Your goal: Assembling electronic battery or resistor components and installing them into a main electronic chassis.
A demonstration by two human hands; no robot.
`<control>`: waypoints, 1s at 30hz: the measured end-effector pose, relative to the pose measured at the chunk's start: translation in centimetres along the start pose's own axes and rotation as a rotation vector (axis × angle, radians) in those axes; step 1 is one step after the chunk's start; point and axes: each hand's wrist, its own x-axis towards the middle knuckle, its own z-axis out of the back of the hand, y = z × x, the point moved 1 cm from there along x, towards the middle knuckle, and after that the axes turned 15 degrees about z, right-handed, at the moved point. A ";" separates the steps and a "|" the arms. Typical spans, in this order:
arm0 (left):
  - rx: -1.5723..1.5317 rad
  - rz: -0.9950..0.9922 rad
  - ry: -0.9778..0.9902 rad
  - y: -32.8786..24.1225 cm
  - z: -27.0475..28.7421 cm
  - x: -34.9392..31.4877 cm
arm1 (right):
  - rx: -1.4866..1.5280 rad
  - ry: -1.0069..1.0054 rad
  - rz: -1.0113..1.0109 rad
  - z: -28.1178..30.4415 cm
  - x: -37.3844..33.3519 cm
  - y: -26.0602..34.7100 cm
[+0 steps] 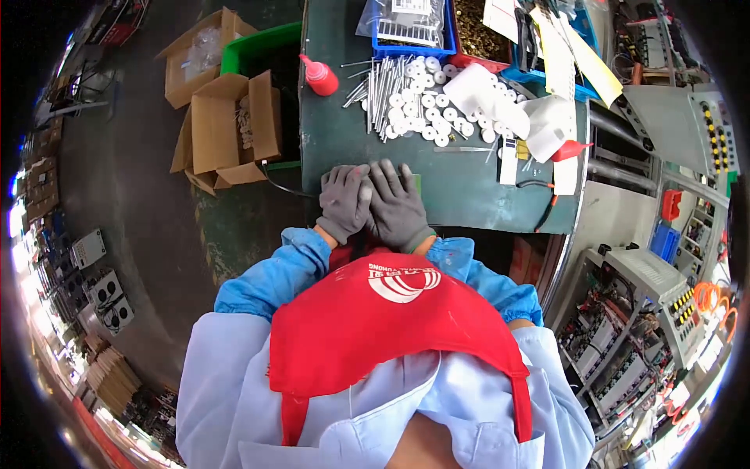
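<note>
My left hand (344,202) and my right hand (397,205), both in grey gloves, rest side by side at the near edge of the dark green bench (484,195). The left one is closed, its fingers curled beside the right hand; whatever it may hold is hidden. Stretched out flat, the right hand's fingers point away from me, slightly apart. A small green patch (418,184) shows beside the right fingertips. Farther back lie a heap of white discs (430,109) and a bundle of long metal rods (385,92). Tweezers (461,148) lie in front of them.
A red squeeze bottle (320,78) stands at the back left. Blue bins (414,51) and crumpled white paper (488,98) are farther back. Open cardboard boxes (211,125) and a green crate (242,51) stand left of the bench. A cable (281,185) reaches its left edge.
</note>
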 end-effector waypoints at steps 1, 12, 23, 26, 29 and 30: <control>0.033 -0.026 -0.006 -0.1 0.1 0.3 | 0.004 -0.017 0.008 0.0 0.2 -0.2; 0.130 -0.054 0.012 -0.8 0.1 0.8 | 0.017 0.054 -0.004 0.0 0.0 -0.5; -0.085 0.489 -0.189 0.1 0.7 -1.6 | 0.035 -0.200 -0.112 2.5 -1.4 -0.9; 0.224 0.440 -0.026 -2.0 -0.2 -0.7 | -0.027 -0.179 -0.303 1.3 -2.0 -0.9; 0.387 0.395 -0.011 -2.6 -0.5 -1.0 | -0.018 -0.187 -0.335 0.4 -2.0 -0.8; 0.363 0.363 -0.030 -2.3 -0.9 -0.8 | -0.024 -0.190 -0.331 0.4 -2.0 -1.1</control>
